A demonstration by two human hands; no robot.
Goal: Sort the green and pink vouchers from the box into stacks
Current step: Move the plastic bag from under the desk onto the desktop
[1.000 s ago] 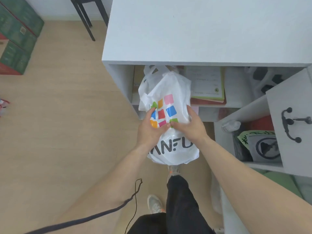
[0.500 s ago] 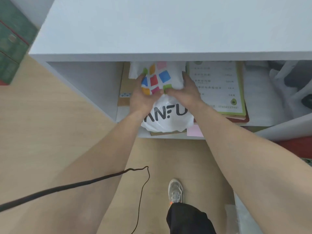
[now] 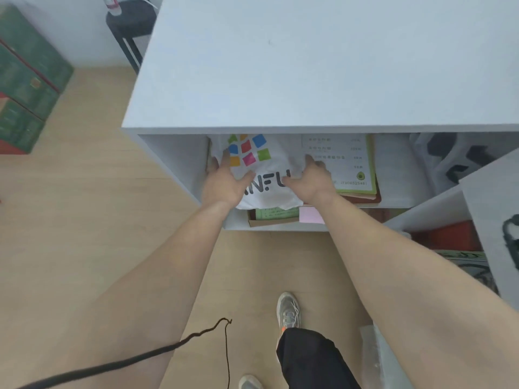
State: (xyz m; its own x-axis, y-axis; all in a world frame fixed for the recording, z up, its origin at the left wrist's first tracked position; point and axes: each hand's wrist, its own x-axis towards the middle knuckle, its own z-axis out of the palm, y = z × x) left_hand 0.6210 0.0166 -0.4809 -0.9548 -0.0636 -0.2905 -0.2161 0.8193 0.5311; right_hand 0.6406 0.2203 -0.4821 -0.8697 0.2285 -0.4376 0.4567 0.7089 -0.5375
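A white plastic bag (image 3: 269, 161) with coloured squares and dark letters lies on the shelf under the white cabinet top (image 3: 309, 66). My left hand (image 3: 224, 183) presses on the bag's left side with fingers spread. My right hand (image 3: 311, 181) presses on its right side, fingers straight. Below the bag's front edge a brown cardboard box (image 3: 269, 221) shows green vouchers (image 3: 276, 213), and pink vouchers (image 3: 310, 215) sit beside them. Most of the box is hidden under the bag.
A green-bordered printed sheet (image 3: 351, 161) lies on a pile of folders to the right of the bag. An open cabinet door (image 3: 494, 220) with a black handle stands at the right. Green crates (image 3: 25, 88) and a black stool (image 3: 130, 21) stand at the left.
The bag has gone from held in the air in front of the cabinet to lying on the shelf. Both hands have spread apart and flattened on it.
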